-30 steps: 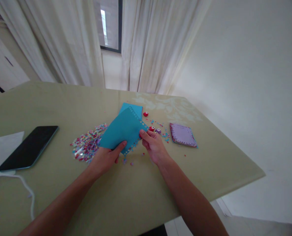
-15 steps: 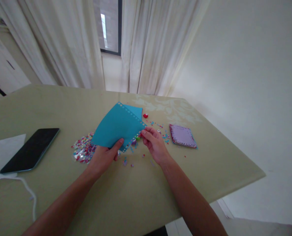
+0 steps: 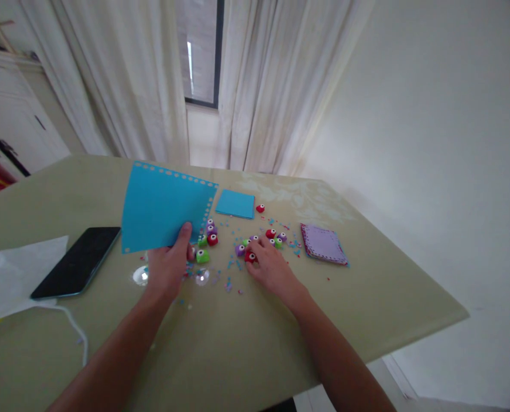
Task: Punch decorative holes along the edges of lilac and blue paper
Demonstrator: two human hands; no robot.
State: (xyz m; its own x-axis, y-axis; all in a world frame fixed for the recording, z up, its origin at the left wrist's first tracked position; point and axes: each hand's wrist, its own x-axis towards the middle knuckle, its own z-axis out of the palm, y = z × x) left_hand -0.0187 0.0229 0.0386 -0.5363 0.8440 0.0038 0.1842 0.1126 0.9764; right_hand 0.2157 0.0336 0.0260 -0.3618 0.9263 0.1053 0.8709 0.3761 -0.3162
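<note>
My left hand (image 3: 169, 269) pinches a sheet of blue paper (image 3: 164, 209) between thumb and fingers, holding it tilted above the table. Small punched holes run along the paper's top and right edges. Low over the tabletop, my right hand (image 3: 272, 263) has its fingers curled round a small red paper punch (image 3: 251, 257). Around those fingers sit several more mini punches in red, green and purple, such as a purple punch (image 3: 240, 250). Another group, with a green punch (image 3: 202, 256) in it, lies beside my left hand, partly hidden by the hand and paper.
A stack of blue paper (image 3: 236, 204) lies behind the punches, with a lone red punch (image 3: 260, 208) beside it. To the right is a purple hole-edged paper stack (image 3: 324, 243). A black tablet (image 3: 76, 263), white sheet (image 3: 6, 274) and white cable (image 3: 76, 326) lie left. Punched paper bits (image 3: 229, 284) are scattered centrally.
The blue paper has swung left and upright in my left hand, away from the right. My right hand has left its edge and lowered to the punches on the table. The view has shifted slightly left.
</note>
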